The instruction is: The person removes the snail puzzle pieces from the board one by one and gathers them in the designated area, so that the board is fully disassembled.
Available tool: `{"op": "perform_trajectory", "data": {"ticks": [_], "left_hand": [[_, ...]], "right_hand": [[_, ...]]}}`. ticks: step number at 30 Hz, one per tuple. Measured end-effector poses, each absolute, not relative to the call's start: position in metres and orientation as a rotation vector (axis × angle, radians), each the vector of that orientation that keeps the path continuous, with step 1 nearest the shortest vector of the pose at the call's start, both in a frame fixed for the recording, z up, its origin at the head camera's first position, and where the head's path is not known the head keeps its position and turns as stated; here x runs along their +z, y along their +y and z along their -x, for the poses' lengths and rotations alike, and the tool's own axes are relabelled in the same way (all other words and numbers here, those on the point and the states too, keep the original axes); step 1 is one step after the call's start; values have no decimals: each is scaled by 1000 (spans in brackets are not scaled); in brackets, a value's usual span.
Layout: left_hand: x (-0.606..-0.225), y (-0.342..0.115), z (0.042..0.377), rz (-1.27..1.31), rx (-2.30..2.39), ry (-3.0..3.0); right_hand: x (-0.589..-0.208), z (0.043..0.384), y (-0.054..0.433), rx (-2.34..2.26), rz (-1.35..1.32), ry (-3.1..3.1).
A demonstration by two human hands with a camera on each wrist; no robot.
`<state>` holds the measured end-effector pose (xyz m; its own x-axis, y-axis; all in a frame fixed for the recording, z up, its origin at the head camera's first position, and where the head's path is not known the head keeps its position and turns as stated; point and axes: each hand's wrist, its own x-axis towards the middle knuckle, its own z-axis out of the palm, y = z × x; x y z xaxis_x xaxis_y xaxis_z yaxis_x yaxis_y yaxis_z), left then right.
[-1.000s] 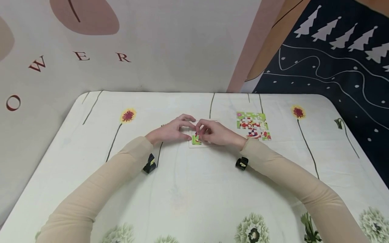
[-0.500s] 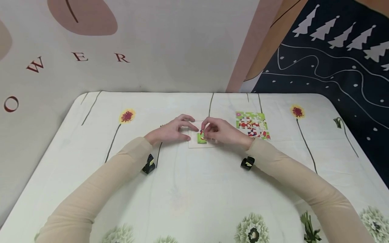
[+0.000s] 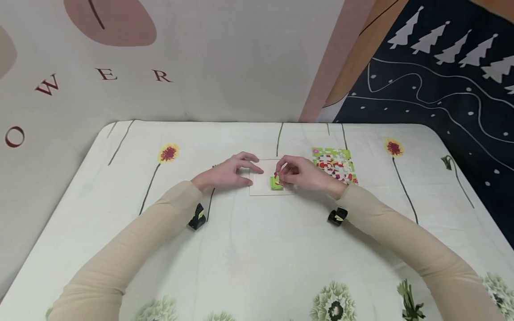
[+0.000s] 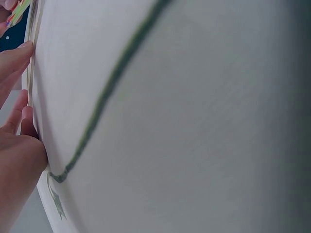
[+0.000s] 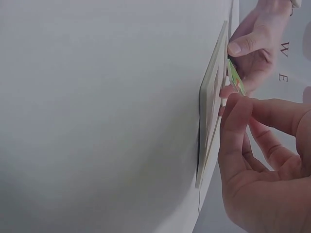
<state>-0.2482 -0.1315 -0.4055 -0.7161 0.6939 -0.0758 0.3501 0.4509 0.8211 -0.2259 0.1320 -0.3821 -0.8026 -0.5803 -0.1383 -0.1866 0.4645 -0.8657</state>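
Observation:
In the head view a flat white puzzle board (image 3: 261,190) with a thin outline lies in the middle of the table. My right hand (image 3: 305,174) pinches a green jigsaw piece (image 3: 275,183) with some red on it, between thumb and fingertips, over the board's right part. The right wrist view shows this jigsaw piece (image 5: 234,76) tilted and raised off the board (image 5: 210,116). At the board's left edge rests my left hand (image 3: 229,172), its fingers spread and holding nothing. The left wrist view catches only part of the left hand (image 4: 19,150), against the board's side.
To the right of the board lies a partly joined jigsaw (image 3: 332,157) in green, red and white, its lower part partly behind my right hand and wrist. A white flower-print cloth (image 3: 241,249) covers the table. A wall hanging (image 3: 241,67) stands behind.
My right hand has moved rightward across the board with the green jigsaw piece, baring more of the board's left part. The left hand has stayed at the board's left edge.

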Motion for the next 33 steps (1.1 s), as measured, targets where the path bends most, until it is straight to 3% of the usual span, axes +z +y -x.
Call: {"op": "perform_trajectory", "data": {"ticks": [33], "left_hand": [[-404, -132, 247, -847, 1186, 2274]], "right_hand": [[-379, 226, 196, -1331, 505, 2401]]}}
